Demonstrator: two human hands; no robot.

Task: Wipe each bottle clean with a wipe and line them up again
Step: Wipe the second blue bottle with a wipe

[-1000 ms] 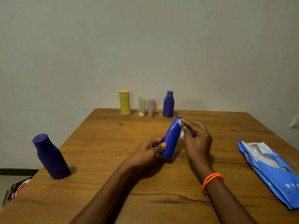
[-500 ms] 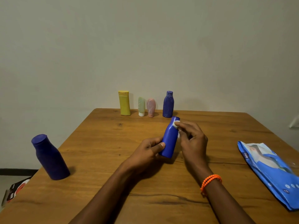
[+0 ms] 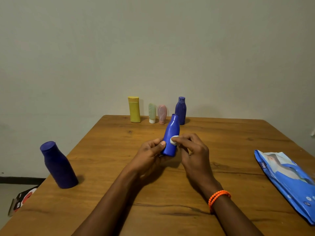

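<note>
My left hand [image 3: 150, 154] grips the lower body of a bright blue bottle [image 3: 171, 133], which tilts with its cap pointing away from me. My right hand [image 3: 192, 150] pinches a small white wipe [image 3: 174, 139] and presses it against the bottle's right side, low on the body. At the table's far edge stand a yellow bottle [image 3: 134, 109], a pale green tube [image 3: 152, 113], a pink tube [image 3: 162, 114] and a dark blue bottle [image 3: 181, 109] in a row. Another dark blue bottle [image 3: 58, 166] stands apart at the left edge.
A blue pack of wipes [image 3: 288, 181] lies flat at the right edge of the wooden table [image 3: 221, 143]. A wall rises right behind the far row. On the floor at the lower left lies a red and black object [image 3: 22, 200].
My right hand has slid the wipe down the bright blue bottle, from its cap to its lower body. The left hand keeps its grip, and the bottle now tilts a little more upright.
</note>
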